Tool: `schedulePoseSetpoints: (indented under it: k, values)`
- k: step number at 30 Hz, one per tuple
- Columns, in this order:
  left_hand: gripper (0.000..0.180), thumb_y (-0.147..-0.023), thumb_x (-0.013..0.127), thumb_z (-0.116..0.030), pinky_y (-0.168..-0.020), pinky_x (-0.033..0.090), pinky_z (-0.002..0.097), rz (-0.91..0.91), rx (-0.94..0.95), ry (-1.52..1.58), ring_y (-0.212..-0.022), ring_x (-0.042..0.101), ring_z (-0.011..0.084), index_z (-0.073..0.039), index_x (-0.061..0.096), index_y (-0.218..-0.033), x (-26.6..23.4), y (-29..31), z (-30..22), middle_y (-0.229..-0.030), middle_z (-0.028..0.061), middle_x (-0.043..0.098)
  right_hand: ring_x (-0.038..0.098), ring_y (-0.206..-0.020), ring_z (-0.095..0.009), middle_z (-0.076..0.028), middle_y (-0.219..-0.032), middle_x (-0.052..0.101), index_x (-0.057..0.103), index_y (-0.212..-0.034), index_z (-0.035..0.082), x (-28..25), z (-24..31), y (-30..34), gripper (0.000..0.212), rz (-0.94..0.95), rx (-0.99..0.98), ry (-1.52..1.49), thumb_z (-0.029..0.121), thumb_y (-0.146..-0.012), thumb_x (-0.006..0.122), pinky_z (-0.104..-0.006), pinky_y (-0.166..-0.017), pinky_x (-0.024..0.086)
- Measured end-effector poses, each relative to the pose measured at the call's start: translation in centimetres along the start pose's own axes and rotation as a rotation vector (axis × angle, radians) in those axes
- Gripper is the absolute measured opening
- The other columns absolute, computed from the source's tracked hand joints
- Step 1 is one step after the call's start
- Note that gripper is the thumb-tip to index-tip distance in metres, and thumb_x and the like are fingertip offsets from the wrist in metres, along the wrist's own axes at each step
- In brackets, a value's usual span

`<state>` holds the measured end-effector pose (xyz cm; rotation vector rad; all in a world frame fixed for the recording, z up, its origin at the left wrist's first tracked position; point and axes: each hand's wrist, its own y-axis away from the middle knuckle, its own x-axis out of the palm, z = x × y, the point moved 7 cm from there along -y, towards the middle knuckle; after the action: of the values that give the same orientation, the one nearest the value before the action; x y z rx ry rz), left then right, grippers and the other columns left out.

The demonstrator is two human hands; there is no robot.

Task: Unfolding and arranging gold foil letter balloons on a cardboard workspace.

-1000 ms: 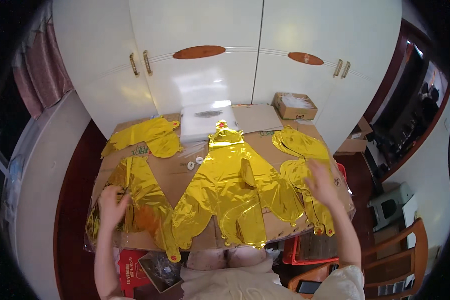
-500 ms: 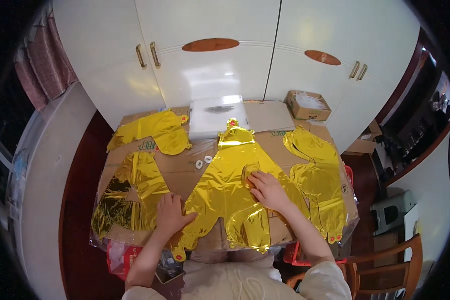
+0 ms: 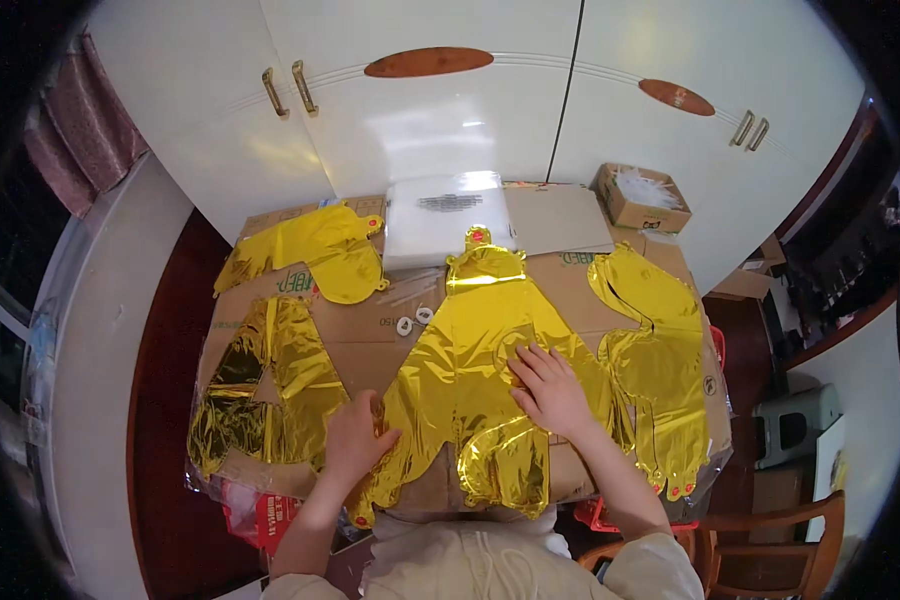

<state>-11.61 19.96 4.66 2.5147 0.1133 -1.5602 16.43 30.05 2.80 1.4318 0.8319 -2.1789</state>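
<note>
A large flat gold foil balloon (image 3: 470, 345) lies mid-table, with a red-dotted tab at its top. My right hand (image 3: 552, 395) rests on its right half, fingers stretched out and palm down. At its lower left edge is my left hand (image 3: 355, 440), fingers bent and thumb spread away from them, touching the foil. Between that hand and the table's left side lies a gold foil piece (image 3: 295, 370) with an opening in it. Other flat gold foil balloons lie at the back left (image 3: 320, 250) and along the right (image 3: 660, 355).
Cardboard (image 3: 365, 345) covers the table. Behind are a stack of clear plastic bags (image 3: 440, 215) and a small carton (image 3: 642, 205) of white items. Two white rolls (image 3: 405, 326) lie left of the central balloon. White cabinet doors (image 3: 420, 120) stand behind; a wooden chair (image 3: 770, 545) is at right.
My left hand's fingers have curled more at the balloon's edge. My right hand has flattened on the foil, smoothing down the raised fold there. The whole view has shifted slightly.
</note>
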Motion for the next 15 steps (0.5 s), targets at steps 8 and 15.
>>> schedulePoseSetpoints:
  k: [8, 15]
  values:
    - [0.083, -0.074, 0.078, -0.031, -0.09, 0.045, 0.0468, -0.03, -0.055, 0.03, -0.112, 0.053, 0.0406, -0.001, 0.036, -0.138, 1.0, 1.2, 0.4, -0.116, 0.0243, 0.055, 0.041, -0.133, -0.032, -0.014, -0.139, 0.049, 0.054, -0.131, 0.009, -0.2, 0.1, 0.0, 0.047, -0.017, 0.005, -0.016, 0.031, -0.09, 0.059, -0.0497, -0.112, 0.029]
    - [0.064, -0.081, 0.073, -0.025, -0.096, 0.043, 0.047, -0.114, 0.113, -0.055, -0.113, 0.052, 0.0407, 0.001, 0.043, -0.131, -0.6, 0.8, -2.4, -0.12, 0.0226, 0.055, 0.042, -0.132, -0.035, -0.015, -0.138, 0.049, 0.053, -0.131, 0.008, -0.2, 0.1, 0.0, 0.047, -0.026, -0.012, -0.034, 0.029, -0.089, 0.061, -0.0515, -0.111, 0.03]
